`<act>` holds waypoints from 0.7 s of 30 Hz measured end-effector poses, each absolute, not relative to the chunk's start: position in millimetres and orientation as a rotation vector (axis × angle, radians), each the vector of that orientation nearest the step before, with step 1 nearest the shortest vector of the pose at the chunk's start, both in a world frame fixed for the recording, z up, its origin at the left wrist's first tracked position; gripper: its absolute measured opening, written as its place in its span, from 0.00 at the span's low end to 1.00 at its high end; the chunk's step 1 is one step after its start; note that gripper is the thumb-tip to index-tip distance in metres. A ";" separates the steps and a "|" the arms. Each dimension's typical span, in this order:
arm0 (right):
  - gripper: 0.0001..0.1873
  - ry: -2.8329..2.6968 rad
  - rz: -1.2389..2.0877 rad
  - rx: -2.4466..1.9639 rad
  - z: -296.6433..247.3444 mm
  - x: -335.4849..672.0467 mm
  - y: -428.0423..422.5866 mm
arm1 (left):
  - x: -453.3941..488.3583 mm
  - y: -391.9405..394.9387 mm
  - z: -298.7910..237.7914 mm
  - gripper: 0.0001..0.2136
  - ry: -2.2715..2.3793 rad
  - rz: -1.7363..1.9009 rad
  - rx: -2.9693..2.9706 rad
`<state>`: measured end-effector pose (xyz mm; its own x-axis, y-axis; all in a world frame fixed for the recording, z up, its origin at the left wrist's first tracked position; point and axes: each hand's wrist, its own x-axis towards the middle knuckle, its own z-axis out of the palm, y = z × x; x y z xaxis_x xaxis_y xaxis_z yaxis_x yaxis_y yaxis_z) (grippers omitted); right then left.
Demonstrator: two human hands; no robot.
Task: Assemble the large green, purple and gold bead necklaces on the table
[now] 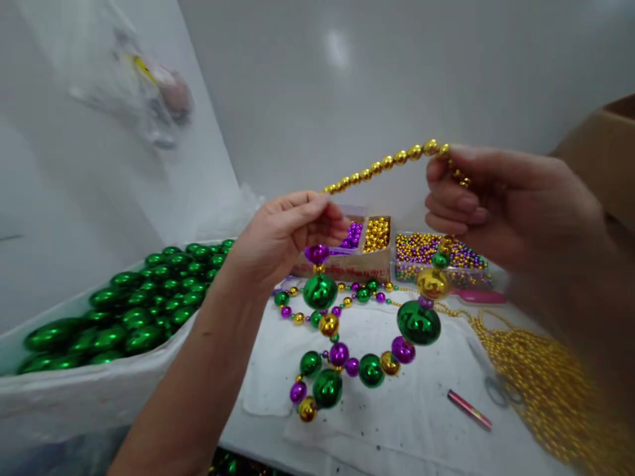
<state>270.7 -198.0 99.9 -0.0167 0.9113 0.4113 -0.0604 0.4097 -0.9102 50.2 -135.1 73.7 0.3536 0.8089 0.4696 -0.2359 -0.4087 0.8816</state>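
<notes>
A strand of gold beads (381,164) is stretched between my two hands, rising toward the right. My left hand (297,221) pinches its lower end between thumb and fingers. At the upper right, my right hand (496,192) is closed on the other end, with a few gold beads showing by its fingers. Below both hands hangs a necklace of large green, purple and gold beads (371,370), which dips low over the white cloth. Where it joins the gold strand is hidden behind my hands.
Left is a white foam box (89,403) of big green beads (149,304). Behind stand a cardboard box (342,266) of purple and gold beads and a clear tray (441,271) of small mixed beads. Right lie gold bead strands (540,383), scissors (499,391) and a red pen-like stick (469,410).
</notes>
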 end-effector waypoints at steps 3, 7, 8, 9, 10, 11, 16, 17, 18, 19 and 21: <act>0.19 -1.516 1.063 -0.684 112.7 246.8 -190.9 | 34.4 -133.6 77.6 0.10 0.483 1.287 1.585; 0.12 -1.711 1.099 -0.594 120.7 216.1 -186.3 | 34.5 -141.8 88.4 0.08 0.375 1.480 1.488; 0.12 -1.762 1.080 -0.589 122.8 210.1 -185.6 | 35.9 -144.8 90.8 0.08 0.364 1.499 1.474; 0.11 -1.814 1.055 -0.587 124.7 205.2 -184.9 | 36.9 -147.9 92.3 0.09 0.364 1.478 1.470; 0.11 -1.868 1.029 -0.589 126.2 201.4 -184.0 | 37.0 -150.8 92.5 0.10 0.372 1.406 1.477; 0.11 -1.919 1.000 -0.599 127.2 198.8 -183.1 | 36.2 -153.4 91.2 0.11 0.383 1.293 1.489; 0.07 -2.103 0.775 -0.788 119.4 197.3 -176.7 | 17.1 -162.1 67.4 0.16 0.348 0.833 1.404; 0.07 -2.135 0.741 -0.817 115.2 196.6 -176.0 | 11.5 -165.9 62.6 0.15 0.344 0.824 1.350; 0.08 -2.167 0.730 -0.830 110.2 194.7 -175.8 | 5.6 -171.8 58.7 0.14 0.351 0.834 1.296; 0.09 -2.201 0.740 -0.825 104.5 191.8 -176.5 | -1.0 -180.1 56.3 0.13 0.367 0.857 1.250; 0.12 -2.272 0.794 -0.768 91.6 183.6 -179.8 | -17.9 -203.0 56.0 0.12 0.432 0.931 1.202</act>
